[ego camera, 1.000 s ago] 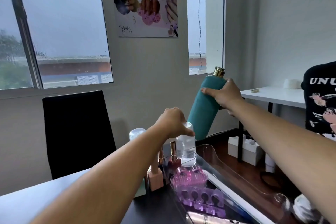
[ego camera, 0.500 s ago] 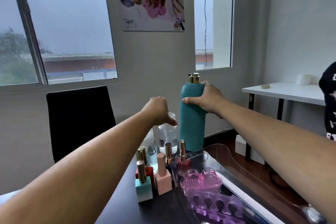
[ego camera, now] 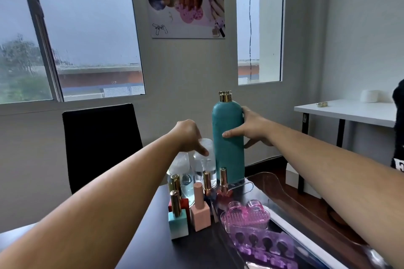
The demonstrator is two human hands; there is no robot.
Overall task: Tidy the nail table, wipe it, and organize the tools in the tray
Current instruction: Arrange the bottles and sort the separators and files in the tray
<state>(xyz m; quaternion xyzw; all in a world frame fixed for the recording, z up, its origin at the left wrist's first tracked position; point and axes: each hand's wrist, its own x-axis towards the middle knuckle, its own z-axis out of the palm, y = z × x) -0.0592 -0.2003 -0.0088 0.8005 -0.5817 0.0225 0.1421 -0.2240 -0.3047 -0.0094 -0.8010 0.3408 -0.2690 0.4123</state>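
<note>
A tall teal bottle (ego camera: 228, 137) with a gold pump stands upright at the far end of the dark table (ego camera: 153, 247). My right hand (ego camera: 249, 131) grips its body, thumb across the front. My left hand (ego camera: 189, 135) holds the cap of a clear bottle (ego camera: 204, 164) just left of the teal one. A second clear bottle (ego camera: 182, 170) stands beside it. Several nail polish bottles (ego camera: 199, 209) are grouped in front. A clear tray (ego camera: 282, 194) on the right holds a pink brush (ego camera: 244, 216) and purple toe separators (ego camera: 262, 244).
A black chair (ego camera: 98, 144) stands behind the table against the wall. At the far right is a white side table (ego camera: 345, 111) with small items, and a person in a dark shirt (ego camera: 399, 137) at the frame's edge. White boxes (ego camera: 293, 179) sit on the floor.
The teal bottle was tilted in the air and now stands upright on the table. My left hand stayed on the clear bottle's cap. The view has shifted down and to the right.
</note>
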